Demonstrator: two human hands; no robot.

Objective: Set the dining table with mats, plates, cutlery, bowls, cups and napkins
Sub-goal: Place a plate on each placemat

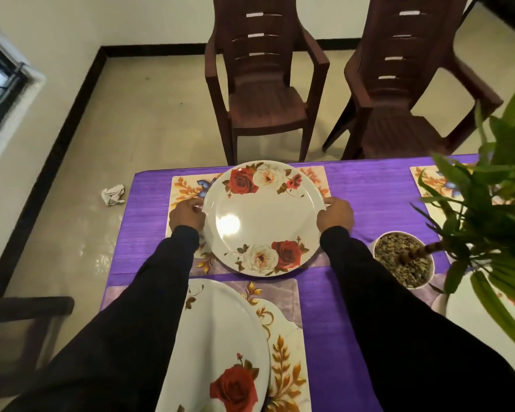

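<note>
2 dark sleeves point(149, 307) are seen reaching forward over a table covered by a purple cloth point(366, 191). Nearest the camera, a white rose-patterned plate point(220, 337) is laid on a floral mat point(289, 361) with gold leaves, partly hidden by the left sleeve. To the right of it, a white pot filled with pebbles point(403, 261) is stood on the cloth, and the green leaves of its plant point(488, 209) are spread over the right edge of the view.

Beyond the near setting, a second rose-patterned plate point(263, 218) is held over the far mat point(188, 188), which shows at its left and right sides and below it. Its left rim is gripped by the left hand point(188, 215) with curled fingers, and its right rim is gripped by the right hand point(335, 214) in the same way. Whether the plate is resting on the mat or is just above it cannot be told.

At the far right of the table, 1 more mat point(428, 181) is partly hidden by the leaves. Past the table edge, 2 brown plastic armchairs point(265, 93) are stood on the pale tiled floor, and a crumpled piece of paper point(112, 194) is seen lying on the floor to the left of the table
</note>
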